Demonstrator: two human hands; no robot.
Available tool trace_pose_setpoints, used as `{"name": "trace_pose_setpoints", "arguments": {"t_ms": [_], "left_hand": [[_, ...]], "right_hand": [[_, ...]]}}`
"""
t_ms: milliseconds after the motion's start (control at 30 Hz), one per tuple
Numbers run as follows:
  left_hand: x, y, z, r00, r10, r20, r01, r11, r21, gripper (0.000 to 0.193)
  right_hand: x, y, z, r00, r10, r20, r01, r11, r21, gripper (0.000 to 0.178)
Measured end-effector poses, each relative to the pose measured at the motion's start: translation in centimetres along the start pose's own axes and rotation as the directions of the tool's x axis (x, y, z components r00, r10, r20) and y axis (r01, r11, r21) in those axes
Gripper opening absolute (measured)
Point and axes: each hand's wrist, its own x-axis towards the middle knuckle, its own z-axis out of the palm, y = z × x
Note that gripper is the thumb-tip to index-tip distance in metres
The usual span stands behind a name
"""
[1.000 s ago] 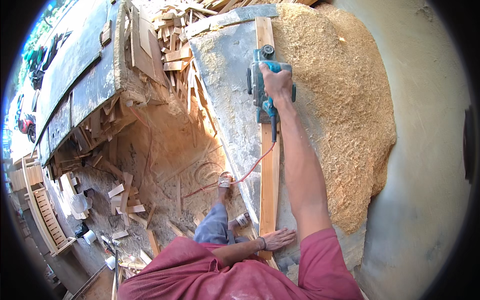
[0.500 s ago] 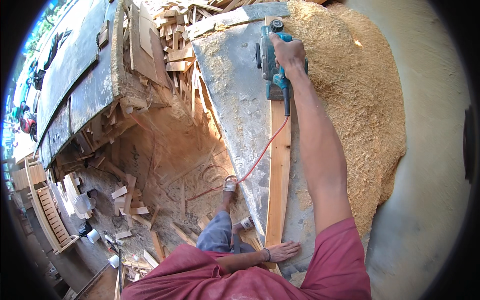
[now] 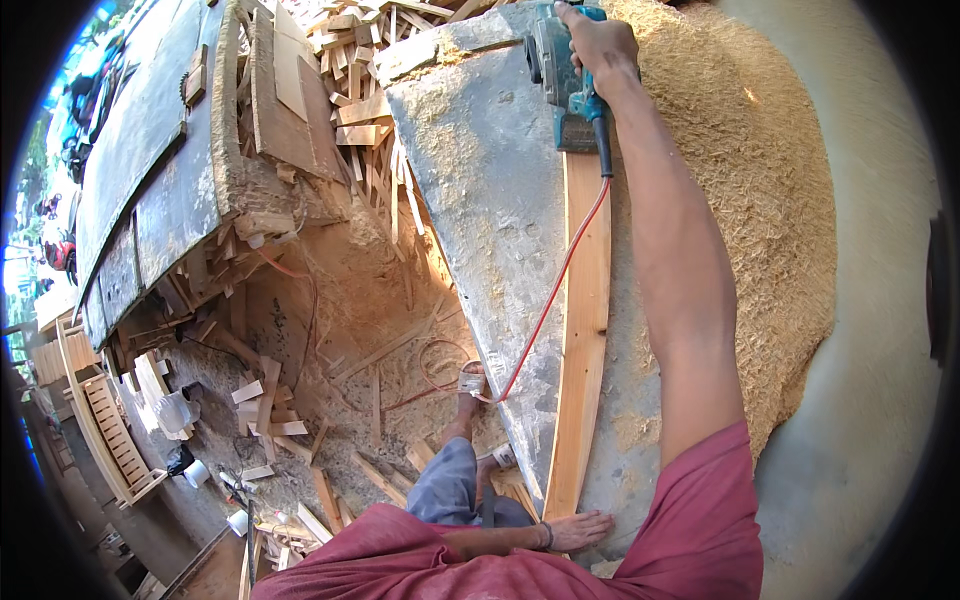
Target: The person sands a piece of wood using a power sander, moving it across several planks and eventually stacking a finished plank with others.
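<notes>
As the right hand (image 3: 608,46) clamps a planer (image 3: 557,62) atop smooth wood (image 3: 586,300) — left fingers (image 3: 594,523) (outstretched) lie flat.

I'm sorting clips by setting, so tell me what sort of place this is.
Most likely a woodworking shop: a teal power planer sits on a long board, wood shavings are mounded beside it, and offcuts lie heaped nearby.

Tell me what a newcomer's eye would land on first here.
Probably the teal planer at the top centre, gripped by the right hand at the far end of a long pale board. Next comes the big heap of shavings to the right of the outstretched arm. The red cord also stands out, trailing from the planer down toward a foot at lower centre.
</notes>
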Motion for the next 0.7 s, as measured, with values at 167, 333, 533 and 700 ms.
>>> {"name": "trace_pose_setpoints", "arguments": {"t_ms": [167, 333, 533, 700], "left_hand": [[0.1, -0.1, 0.4, 1.0, -0.021, -0.004, 0.021, 0.991, -0.134, 0.041], [0.2, 0.0, 0.6, 0.992, -0.018, -0.123, 0.002, 0.991, -0.135, 0.04], [0.1, 0.0, 1.0, 0.992, -0.015, -0.128, -0.009, 0.982, -0.187, 0.04], [0.2, -0.6, 0.8, 0.996, 0.003, -0.084, -0.017, 0.985, -0.171, 0.039]], "right_hand": [[2.4, -0.9, 0.6, 0.999, 0.026, -0.022, -0.026, 1.0, 0.011, 0.048], [4.4, -1.8, 1.1, 0.998, 0.048, -0.042, -0.047, 0.998, 0.033, 0.046], [6.5, -2.5, 1.6, 0.996, 0.066, -0.056, -0.064, 0.997, 0.05, 0.043], [9.1, -1.1, 3.2, 0.998, 0.045, -0.039, -0.043, 0.997, 0.056, 0.045]]}}
